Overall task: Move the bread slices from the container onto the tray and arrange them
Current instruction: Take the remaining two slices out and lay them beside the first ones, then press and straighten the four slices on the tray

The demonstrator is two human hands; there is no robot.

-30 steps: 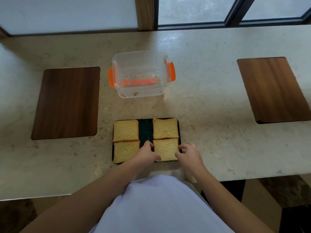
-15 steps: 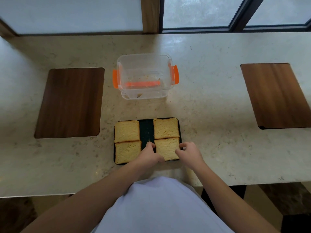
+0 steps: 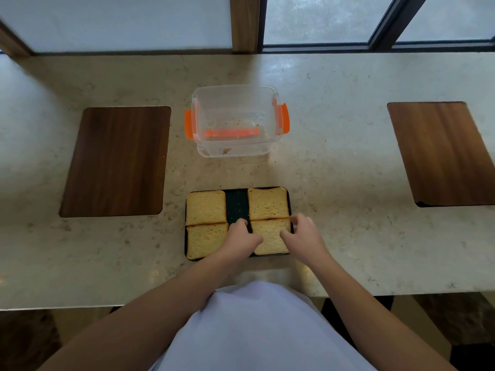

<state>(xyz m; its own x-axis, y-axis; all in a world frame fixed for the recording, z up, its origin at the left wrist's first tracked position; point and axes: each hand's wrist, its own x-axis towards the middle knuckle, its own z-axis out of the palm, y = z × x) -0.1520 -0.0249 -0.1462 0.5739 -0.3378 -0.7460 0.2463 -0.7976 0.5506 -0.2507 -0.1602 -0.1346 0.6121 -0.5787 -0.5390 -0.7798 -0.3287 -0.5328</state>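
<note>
With box [image 3: 235, 121] emptied, four slices [image 3: 205, 207] laid on tray [image 3: 237, 202]; near-right slice [image 3: 269, 238] pinched at edges by left hand [image 3: 241, 234] and right hand [image 3: 300, 231]; only straightening judged left.

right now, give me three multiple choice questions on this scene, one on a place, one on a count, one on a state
1. Where is the container relative to the tray?
A. beyond it
B. left of it
C. on it

2. How many bread slices are on the tray?
A. two
B. three
C. four

3. What does the container hold?
A. bread slices
B. only crumbs
C. water

Answers:
1 A, it stands farther from the person, nearer the window.
2 C, two pairs lie with a dark gap between.
3 B, only bits show through its clear walls.
</note>
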